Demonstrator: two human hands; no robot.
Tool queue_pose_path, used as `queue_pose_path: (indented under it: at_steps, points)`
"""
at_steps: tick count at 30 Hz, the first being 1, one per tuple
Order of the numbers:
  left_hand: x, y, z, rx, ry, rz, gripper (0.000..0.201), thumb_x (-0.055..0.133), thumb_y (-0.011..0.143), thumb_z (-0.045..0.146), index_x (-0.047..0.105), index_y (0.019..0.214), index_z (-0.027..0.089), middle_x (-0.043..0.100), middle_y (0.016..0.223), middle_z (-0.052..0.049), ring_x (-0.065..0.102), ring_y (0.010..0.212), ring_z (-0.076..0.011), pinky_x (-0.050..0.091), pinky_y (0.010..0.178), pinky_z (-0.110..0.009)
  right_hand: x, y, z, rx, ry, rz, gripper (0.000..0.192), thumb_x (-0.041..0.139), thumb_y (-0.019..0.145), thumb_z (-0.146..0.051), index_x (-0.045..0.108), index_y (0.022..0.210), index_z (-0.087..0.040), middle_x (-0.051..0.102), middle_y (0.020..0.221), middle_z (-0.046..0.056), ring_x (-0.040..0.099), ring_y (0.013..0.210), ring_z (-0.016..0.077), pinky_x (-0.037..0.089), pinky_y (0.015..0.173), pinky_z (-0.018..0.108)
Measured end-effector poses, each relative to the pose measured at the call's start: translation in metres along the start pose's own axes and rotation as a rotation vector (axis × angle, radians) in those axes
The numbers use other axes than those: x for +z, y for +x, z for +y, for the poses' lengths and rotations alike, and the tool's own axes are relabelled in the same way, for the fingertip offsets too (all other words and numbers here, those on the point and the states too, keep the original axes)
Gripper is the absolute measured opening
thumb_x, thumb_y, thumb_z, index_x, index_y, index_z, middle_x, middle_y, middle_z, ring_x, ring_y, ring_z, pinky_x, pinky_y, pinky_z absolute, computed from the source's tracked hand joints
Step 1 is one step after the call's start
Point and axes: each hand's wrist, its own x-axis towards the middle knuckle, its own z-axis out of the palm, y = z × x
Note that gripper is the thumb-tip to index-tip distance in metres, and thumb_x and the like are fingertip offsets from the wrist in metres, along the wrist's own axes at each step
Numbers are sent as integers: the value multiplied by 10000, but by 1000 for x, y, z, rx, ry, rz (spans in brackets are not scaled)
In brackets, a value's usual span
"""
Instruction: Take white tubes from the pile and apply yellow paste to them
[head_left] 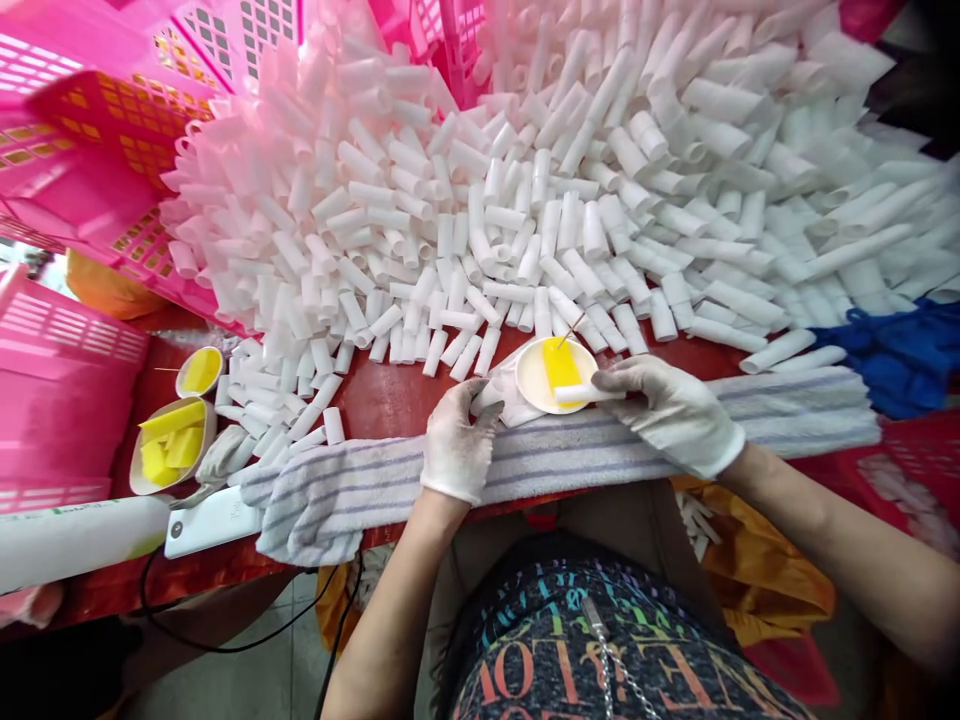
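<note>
My right hand (671, 415), in a white glove with greyed fingertips, pinches a short white tube (577, 394). The tube's far end lies over a small white bowl (529, 385), against the yellow sponge-like piece (556, 362) inside it. A thin stick (571, 330) leans on the yellow piece. My left hand (461, 440), gloved too, rests left of the bowl with its fingers closed round another white tube (484, 398), partly hidden by the fingers. Under the bowl is a crumpled pale cloth or sheet (514, 408).
A large heap of white tubes (450, 230) covers the table's back. A striped towel (390, 470) lines the front edge. At left are a bowl of yellow pieces (174, 448), a smaller bowl (200, 371), a white phone (212, 522) and pink baskets (67, 390). Blue cloth (892, 355) lies right.
</note>
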Motion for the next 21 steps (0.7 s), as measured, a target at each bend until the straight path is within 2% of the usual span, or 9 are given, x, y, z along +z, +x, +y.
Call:
queue_pose_path:
  at_steps: [2,3,4,6,8,11,13,17,21]
  points:
    - [-1,1,4,-7,-48,-23,303,711,862,309,674,1129,171,737,1118,-84,688,1028,-208,535,973,-347,-4,-1,-9,58,36,-130,306,699,816,-472,678,654,-213,622,652,22,614,620,185,517,601,321]
    - [-2,1,7,-28,-88,-41,303,713,860,303,673,1129,171,738,1112,-82,693,1014,-205,543,957,-339,-5,-3,-13,90,84,-150,331,723,793,-486,653,619,-212,598,630,13,596,602,174,496,577,309]
    - [-2,1,11,-52,-131,-63,300,712,859,293,673,1132,173,741,1108,-77,698,1003,-199,550,943,-328,-7,-7,-18,118,160,-113,329,759,759,-498,650,632,-215,612,654,12,607,626,174,498,582,300]
    - [0,0,20,-86,-222,-125,286,718,853,275,677,1120,182,748,1090,-59,707,983,-183,558,918,-298,-10,-13,-28,161,339,78,331,835,679,-516,676,744,-233,681,793,26,646,728,185,529,629,289]
    - [4,-2,30,-78,-292,-207,261,738,840,282,692,1080,191,759,1048,-37,714,947,-166,564,886,-269,-11,-17,-37,224,490,218,409,870,630,-554,676,820,-248,701,865,34,632,711,166,529,602,272]
    - [11,-6,41,-8,-333,-301,239,769,819,300,718,1027,194,769,980,-24,722,886,-154,574,841,-248,-13,-13,-49,314,606,146,479,847,627,-632,677,832,-234,639,709,7,520,530,117,454,467,249]
    - [13,-10,45,60,-320,-306,243,783,808,278,729,1030,195,776,975,-28,727,874,-156,580,833,-249,-14,-8,-51,328,608,90,471,825,650,-639,686,835,-229,585,628,-10,480,483,111,419,426,246]
    - [10,-15,48,182,-261,-283,271,803,785,233,741,1048,203,783,995,-36,734,881,-170,591,834,-261,-17,-4,-46,359,544,9,417,746,743,-621,707,862,-223,623,665,21,538,518,141,448,429,266]
    - [6,-17,51,180,-271,-296,255,817,765,215,757,1013,202,785,972,-32,732,867,-169,592,831,-257,-21,-4,-45,345,494,8,425,723,759,-638,712,845,-222,651,679,39,568,547,153,458,432,267]
